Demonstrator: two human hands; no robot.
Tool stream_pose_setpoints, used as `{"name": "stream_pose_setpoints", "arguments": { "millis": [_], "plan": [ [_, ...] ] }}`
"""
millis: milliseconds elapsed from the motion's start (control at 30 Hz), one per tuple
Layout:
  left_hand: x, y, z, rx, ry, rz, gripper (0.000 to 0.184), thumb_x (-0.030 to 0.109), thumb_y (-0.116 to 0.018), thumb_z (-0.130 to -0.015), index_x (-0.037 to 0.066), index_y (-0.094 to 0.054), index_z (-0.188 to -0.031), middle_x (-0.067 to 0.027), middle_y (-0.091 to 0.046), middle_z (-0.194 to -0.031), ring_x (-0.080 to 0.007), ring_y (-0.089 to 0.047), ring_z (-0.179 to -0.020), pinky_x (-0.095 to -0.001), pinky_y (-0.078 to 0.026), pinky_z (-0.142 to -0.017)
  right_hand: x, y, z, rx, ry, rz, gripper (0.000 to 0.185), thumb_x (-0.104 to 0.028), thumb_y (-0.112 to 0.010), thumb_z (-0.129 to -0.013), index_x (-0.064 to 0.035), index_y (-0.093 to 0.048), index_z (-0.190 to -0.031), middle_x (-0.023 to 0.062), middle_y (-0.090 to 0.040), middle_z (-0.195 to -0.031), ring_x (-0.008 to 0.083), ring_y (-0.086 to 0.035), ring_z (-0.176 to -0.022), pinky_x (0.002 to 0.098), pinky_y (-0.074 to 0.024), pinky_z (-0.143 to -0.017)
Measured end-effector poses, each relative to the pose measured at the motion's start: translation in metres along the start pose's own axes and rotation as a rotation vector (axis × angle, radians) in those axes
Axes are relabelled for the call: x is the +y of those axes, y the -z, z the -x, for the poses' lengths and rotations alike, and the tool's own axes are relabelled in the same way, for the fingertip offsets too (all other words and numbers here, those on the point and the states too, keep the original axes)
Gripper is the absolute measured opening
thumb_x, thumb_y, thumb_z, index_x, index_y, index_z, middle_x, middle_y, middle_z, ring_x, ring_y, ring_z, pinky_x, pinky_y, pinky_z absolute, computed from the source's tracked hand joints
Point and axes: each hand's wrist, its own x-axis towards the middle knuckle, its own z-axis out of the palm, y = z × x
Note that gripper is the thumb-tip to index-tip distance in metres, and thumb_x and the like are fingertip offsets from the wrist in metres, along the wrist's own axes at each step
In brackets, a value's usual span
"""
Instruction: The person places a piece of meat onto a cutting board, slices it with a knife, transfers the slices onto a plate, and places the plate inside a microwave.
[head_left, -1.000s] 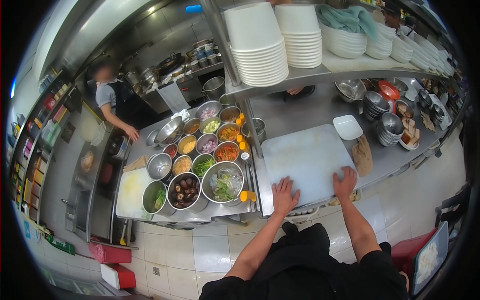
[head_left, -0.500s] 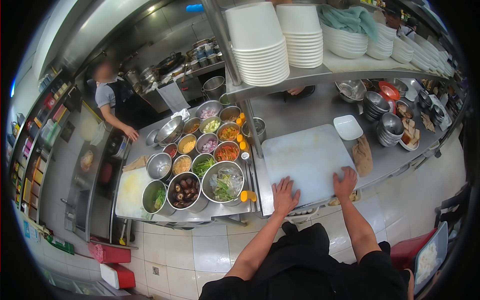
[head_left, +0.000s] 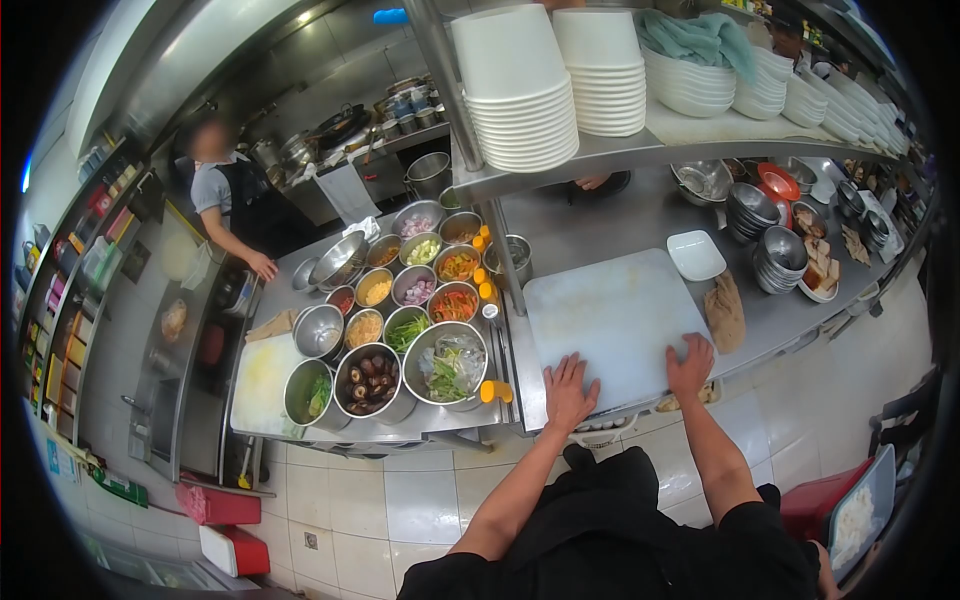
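Note:
My left hand (head_left: 570,393) lies flat with its fingers spread on the near left corner of a large white cutting board (head_left: 610,310). At the board's near right edge rests my right hand (head_left: 691,366), fingers apart and nothing in it. Just beyond that hand, a crumpled brown cloth (head_left: 725,313) lies beside the board. A white square dish (head_left: 696,256) sits at the board's far right corner, partly over it. To the left of the board stand metal pots of cut ingredients, among them one with dark mushrooms (head_left: 371,384) and one with leafy greens in clear plastic (head_left: 447,366).
Above the counter, a shelf (head_left: 640,155) carries stacked white containers (head_left: 515,90) and bowls. Metal bowls (head_left: 779,255) are stacked at the right. A co-worker (head_left: 235,195) stands at the far left, one hand on the counter edge. A second cutting board (head_left: 265,385) lies left of the pots.

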Motion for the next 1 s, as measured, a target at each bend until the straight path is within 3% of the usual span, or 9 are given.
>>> {"name": "stream_pose_setpoints", "arguments": {
  "millis": [1000],
  "plan": [
    [-0.0004,-0.0012,0.0003,0.022,-0.013,-0.022,0.05,0.037,-0.061,-0.088,0.003,-0.059,-0.125,-0.0136,-0.05,-0.142,-0.0324,-0.041,-0.135,-0.0568,-0.023,-0.112,0.0014,-0.0018,0.0005,0.003,-0.005,-0.002,0.041,-0.021,-0.074,-0.072,-0.009,-0.058,-0.108,0.0102,-0.056,-0.118,0.0323,-0.047,-0.117,0.0467,-0.0353,-0.099]
  ]
}}
